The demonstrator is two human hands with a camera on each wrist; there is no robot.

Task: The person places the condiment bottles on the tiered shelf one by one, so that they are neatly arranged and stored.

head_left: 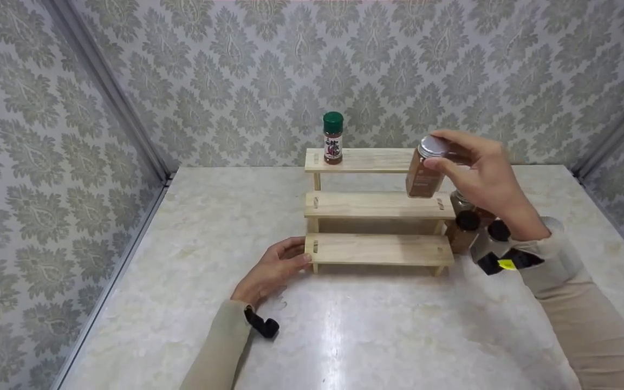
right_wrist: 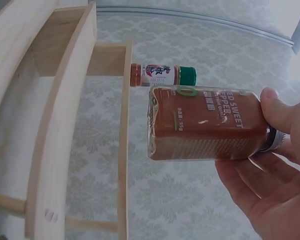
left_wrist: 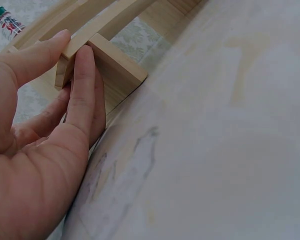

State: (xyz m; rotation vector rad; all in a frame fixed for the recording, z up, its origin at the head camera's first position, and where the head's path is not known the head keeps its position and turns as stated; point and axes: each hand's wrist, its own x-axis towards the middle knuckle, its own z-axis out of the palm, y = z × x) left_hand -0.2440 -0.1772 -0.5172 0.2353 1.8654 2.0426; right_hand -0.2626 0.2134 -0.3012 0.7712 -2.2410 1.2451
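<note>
My right hand [head_left: 488,176] holds a spice jar [head_left: 422,177] by its silver lid, in front of the right part of the top tier of a three-tier wooden rack [head_left: 379,250]. In the right wrist view the jar [right_wrist: 205,125] is square-sided, full of red-brown powder and lettered "sweet pepper". At the rack's lower left end, my left hand [head_left: 274,271] grips the bottom tier, thumb over the edge and fingers against the end, as the left wrist view shows. A small spice bottle [head_left: 333,140] with a green cap stands on the top tier's left end.
Right of the rack several more jars stand on the marbled table [head_left: 225,216], partly hidden by my right arm; one dark-capped jar [head_left: 463,230] is close beside the rack. A patterned wall [head_left: 268,70] rises behind, with another along the left side.
</note>
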